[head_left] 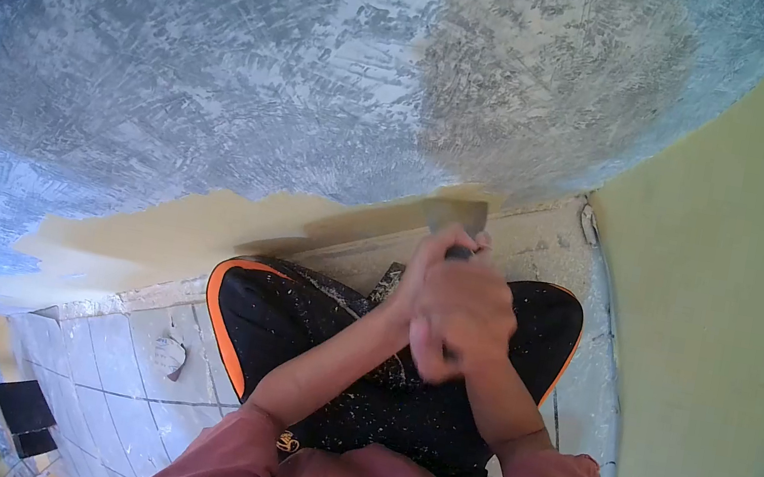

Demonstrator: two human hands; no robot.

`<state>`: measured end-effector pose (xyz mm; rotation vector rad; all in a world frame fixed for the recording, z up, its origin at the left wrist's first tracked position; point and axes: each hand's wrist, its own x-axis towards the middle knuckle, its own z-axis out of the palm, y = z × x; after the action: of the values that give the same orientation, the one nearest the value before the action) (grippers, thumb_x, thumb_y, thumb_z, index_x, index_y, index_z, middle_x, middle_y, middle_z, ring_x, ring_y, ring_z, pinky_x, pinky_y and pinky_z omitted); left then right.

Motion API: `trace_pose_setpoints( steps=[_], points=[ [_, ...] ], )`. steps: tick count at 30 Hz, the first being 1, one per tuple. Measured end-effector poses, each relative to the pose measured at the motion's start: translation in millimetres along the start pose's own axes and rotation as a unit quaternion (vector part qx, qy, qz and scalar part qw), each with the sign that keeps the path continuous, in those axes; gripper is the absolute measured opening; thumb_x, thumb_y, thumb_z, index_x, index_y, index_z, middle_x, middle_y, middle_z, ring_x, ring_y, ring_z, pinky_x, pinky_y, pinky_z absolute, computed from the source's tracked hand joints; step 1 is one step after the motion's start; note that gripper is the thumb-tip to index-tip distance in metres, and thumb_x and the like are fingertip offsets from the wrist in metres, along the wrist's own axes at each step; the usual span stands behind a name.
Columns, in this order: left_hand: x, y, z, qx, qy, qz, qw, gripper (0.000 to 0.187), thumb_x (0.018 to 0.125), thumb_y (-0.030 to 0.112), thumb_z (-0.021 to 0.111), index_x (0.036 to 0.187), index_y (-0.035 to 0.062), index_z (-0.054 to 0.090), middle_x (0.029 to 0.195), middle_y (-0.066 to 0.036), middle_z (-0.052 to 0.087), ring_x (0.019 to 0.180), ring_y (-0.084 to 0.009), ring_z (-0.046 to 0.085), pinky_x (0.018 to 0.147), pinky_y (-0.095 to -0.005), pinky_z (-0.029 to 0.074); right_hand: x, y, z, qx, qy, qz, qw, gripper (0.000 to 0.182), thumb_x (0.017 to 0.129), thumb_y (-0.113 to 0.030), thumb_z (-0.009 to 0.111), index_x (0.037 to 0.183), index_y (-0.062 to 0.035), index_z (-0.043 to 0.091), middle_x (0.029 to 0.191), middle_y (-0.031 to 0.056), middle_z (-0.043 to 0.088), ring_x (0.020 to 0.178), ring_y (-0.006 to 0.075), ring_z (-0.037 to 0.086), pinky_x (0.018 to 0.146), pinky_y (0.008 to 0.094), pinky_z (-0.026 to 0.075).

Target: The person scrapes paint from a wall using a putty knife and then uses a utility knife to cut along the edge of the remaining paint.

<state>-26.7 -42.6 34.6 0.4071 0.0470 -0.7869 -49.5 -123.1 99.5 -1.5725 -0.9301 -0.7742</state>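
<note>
A putty knife [458, 215] with a flat metal blade is held at the foot of the wall, its blade smeared by motion. My left hand [435, 259] is closed near the blade end, with a bit of dark handle showing by its fingers. My right hand [466, 304] is wrapped round the handle just behind it, and the two hands overlap. In front of the blade, the lower wall [345, 219] is bare beige below a rough grey-white plaster coat [260, 60]. Whether the blade touches the wall is hard to tell.
My crossed legs in black trousers [288, 324] flank the hands, speckled with white bits. A yellowish side wall [731, 244] meets the plastered wall at right. Dusty floor tiles [117, 366] lie left, with a whitish lump [169, 358] and a black flat object [25, 409].
</note>
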Motion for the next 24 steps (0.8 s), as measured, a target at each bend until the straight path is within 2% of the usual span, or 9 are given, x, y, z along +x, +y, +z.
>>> trace_pose_setpoints(
  steps=[2, 4, 8, 11, 13, 17, 19, 23, 24],
  points=[
    [4.1, -2.3, 0.2, 0.011, -0.046, 0.022, 0.999, 0.012, 0.081, 0.021, 0.044, 0.084, 0.009, 0.042, 0.063, -0.001, 0.042, 0.056, -0.0105, 0.041, 0.054, -0.023, 0.035, 7.4, 0.0, 7.4, -0.044, 0.049, 0.01, 0.998, 0.012, 0.059, 0.001, 0.051, 0.054, -0.0041, 0.042, 0.055, 0.0073, 0.051, 0.045, 0.0218, 0.051, 0.049, 0.0319, 0.048],
    [-15.4, 14.8, 56.2, -0.021, 0.047, -0.024, 0.998, 0.012, 0.081, 0.02, 0.043, 0.085, 0.0082, 0.041, 0.063, -0.001, 0.042, 0.056, -0.0106, 0.041, 0.053, -0.0229, 0.035, 21.0, -25.9, -10.7, 0.005, 0.012, -0.021, 1.0, 0.012, 0.059, 0.002, 0.052, 0.054, -0.0038, 0.042, 0.055, 0.0076, 0.051, 0.046, 0.0224, 0.052, 0.049, 0.0321, 0.048],
    [-8.3, 4.5, 24.0, -0.063, 0.033, -0.03, 0.997, 0.012, 0.081, 0.019, 0.043, 0.085, 0.0078, 0.041, 0.063, -0.001, 0.042, 0.056, -0.0106, 0.042, 0.054, -0.0225, 0.035, -0.4, -6.1, -3.9, -0.002, -0.018, 0.011, 1.0, 0.013, 0.06, 0.001, 0.053, 0.054, -0.0042, 0.043, 0.055, 0.0068, 0.051, 0.046, 0.0218, 0.053, 0.05, 0.0312, 0.048],
    [4.4, -10.9, -15.9, 0.057, -0.118, 0.112, 0.985, 0.012, 0.081, 0.02, 0.044, 0.083, 0.0076, 0.042, 0.063, -0.001, 0.042, 0.057, -0.0108, 0.042, 0.056, -0.0223, 0.036, 7.9, -3.6, -1.5, -0.066, 0.049, 0.022, 0.996, 0.013, 0.06, -0.002, 0.054, 0.054, -0.0047, 0.044, 0.054, 0.0059, 0.05, 0.046, 0.0215, 0.053, 0.051, 0.0308, 0.049],
    [-20.6, 15.2, 68.4, 0.035, 0.063, -0.012, 0.997, 0.013, 0.081, 0.02, 0.044, 0.08, 0.0075, 0.043, 0.064, 0.0, 0.042, 0.058, -0.0104, 0.042, 0.058, -0.0221, 0.037, 20.6, -33.6, -16.9, 0.058, -0.028, -0.009, 0.998, 0.014, 0.057, 0.002, 0.056, 0.055, -0.0049, 0.045, 0.055, 0.0066, 0.051, 0.048, 0.0234, 0.053, 0.051, 0.0324, 0.048],
    [-4.0, 8.2, 21.5, 0.051, 0.087, 0.004, 0.995, 0.013, 0.081, 0.021, 0.045, 0.078, 0.0078, 0.045, 0.067, 0.001, 0.043, 0.06, -0.0099, 0.042, 0.06, -0.0224, 0.037, -0.8, -2.7, -2.9, -0.102, -0.001, 0.04, 0.994, 0.014, 0.056, 0.001, 0.057, 0.057, -0.006, 0.044, 0.056, 0.0063, 0.05, 0.048, 0.0221, 0.053, 0.051, 0.0319, 0.049],
    [2.1, 13.3, 17.8, -0.135, 0.074, -0.061, 0.986, 0.013, 0.08, 0.021, 0.046, 0.08, 0.0078, 0.046, 0.07, 0.001, 0.044, 0.064, -0.0099, 0.044, 0.061, -0.023, 0.037, 1.5, -10.3, -4.4, -0.064, -0.007, 0.027, 0.998, 0.014, 0.057, 0.001, 0.056, 0.057, -0.0058, 0.044, 0.056, 0.0065, 0.049, 0.048, 0.0225, 0.053, 0.051, 0.032, 0.048],
    [-16.5, 16.3, 56.2, 0.026, 0.014, -0.024, 0.999, 0.014, 0.08, 0.022, 0.047, 0.082, 0.0078, 0.047, 0.072, 0.001, 0.045, 0.065, -0.0101, 0.045, 0.063, -0.0238, 0.038, 21.4, -30.9, -13.3, 0.045, -0.034, -0.045, 0.997, 0.016, 0.056, 0.004, 0.054, 0.055, -0.0054, 0.042, 0.055, 0.0067, 0.048, 0.047, 0.0234, 0.051, 0.05, 0.0327, 0.048],
    [-8.8, 14.7, 46.8, 0.022, 0.092, -0.023, 0.995, 0.015, 0.08, 0.022, 0.047, 0.082, 0.0075, 0.047, 0.072, 0.001, 0.045, 0.065, -0.0103, 0.045, 0.063, -0.0241, 0.039, 9.5, -18.7, -3.3, -0.007, 0.013, -0.03, 0.999, 0.015, 0.056, 0.003, 0.052, 0.054, -0.0051, 0.041, 0.055, 0.0065, 0.048, 0.046, 0.0228, 0.05, 0.05, 0.0331, 0.048]
  ],
)
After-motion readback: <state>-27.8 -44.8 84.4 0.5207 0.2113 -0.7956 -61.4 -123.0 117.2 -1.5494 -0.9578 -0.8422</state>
